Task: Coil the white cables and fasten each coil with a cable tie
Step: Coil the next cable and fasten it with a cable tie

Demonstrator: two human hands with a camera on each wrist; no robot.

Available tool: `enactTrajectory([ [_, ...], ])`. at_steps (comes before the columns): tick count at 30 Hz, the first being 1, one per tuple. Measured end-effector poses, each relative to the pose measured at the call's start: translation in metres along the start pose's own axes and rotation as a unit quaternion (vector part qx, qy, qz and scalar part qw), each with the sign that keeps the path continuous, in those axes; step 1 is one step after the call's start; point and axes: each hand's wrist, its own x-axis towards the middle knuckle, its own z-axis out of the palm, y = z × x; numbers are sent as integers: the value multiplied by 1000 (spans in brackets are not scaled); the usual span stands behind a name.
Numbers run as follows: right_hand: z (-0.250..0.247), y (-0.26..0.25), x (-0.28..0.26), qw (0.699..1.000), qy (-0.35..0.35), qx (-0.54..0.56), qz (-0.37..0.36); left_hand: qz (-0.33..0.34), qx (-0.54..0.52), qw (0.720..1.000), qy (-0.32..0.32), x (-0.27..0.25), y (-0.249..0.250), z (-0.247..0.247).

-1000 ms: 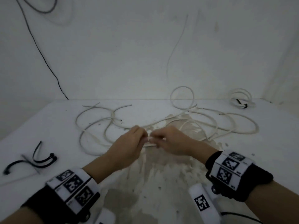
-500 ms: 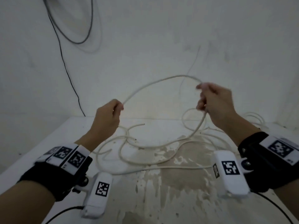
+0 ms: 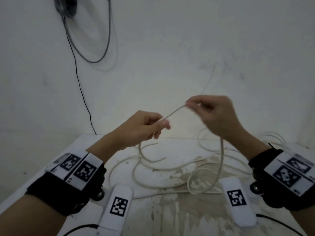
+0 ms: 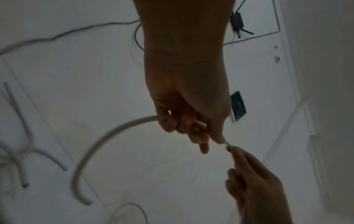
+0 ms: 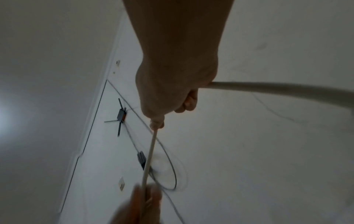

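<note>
Both hands hold one white cable point(image 3: 175, 112) up above the table. My left hand point(image 3: 146, 126) grips it near its end, whose short curved tail point(image 3: 144, 156) hangs below the hand. My right hand point(image 3: 213, 113) pinches the same cable a little higher and to the right, and the long remainder point(image 3: 221, 160) drops from it to the table. The left wrist view shows the left hand point(image 4: 191, 127) curled round the cable point(image 4: 107, 137). The right wrist view shows the right hand point(image 5: 172, 97) with the cable point(image 5: 151, 151) running down to the left hand. No cable tie is in view.
Several loose white cables point(image 3: 153, 167) lie tangled on the white table point(image 3: 81, 150), which is stained in the middle. A coiled white cable point(image 3: 274, 138) lies at the far right. A black wire point(image 3: 80, 86) and a grey loop hang on the wall behind.
Both hands rose from the table with the cable, spread wide apart, then came closer together; the arc of cable between them is now a short straight stretch.
</note>
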Motion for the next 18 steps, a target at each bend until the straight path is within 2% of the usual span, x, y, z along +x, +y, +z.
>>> enactTrajectory([
  [3, -16, 12, 9, 991, 114, 27, 57, -10, -23, 1000, 7, -11, -13, -11],
  [7, -25, 30, 6, 966, 201, 58, 154, -50, -36, 998, -1, -20, -30, -16],
  [12, -22, 41, -1, 932, 269, 90, 227, -110, 18, 994, 0, -20, -38, -15],
  [13, -21, 42, -2, 934, 267, 78, 224, -123, -23, 992, 10, -20, -38, -14],
  [14, -20, 43, -3, 943, 252, 53, 213, -134, -109, 985, 23, -19, -37, -14],
  [15, -19, 45, -7, 955, 222, 10, 196, -137, -224, 964, 39, -18, -34, -13],
  [16, -17, 45, -11, 967, 177, -36, 180, -129, -339, 930, 62, -17, -30, -12],
  [18, -8, 43, -22, 978, 69, -104, 168, -98, -512, 847, 106, -13, -24, -10],
])
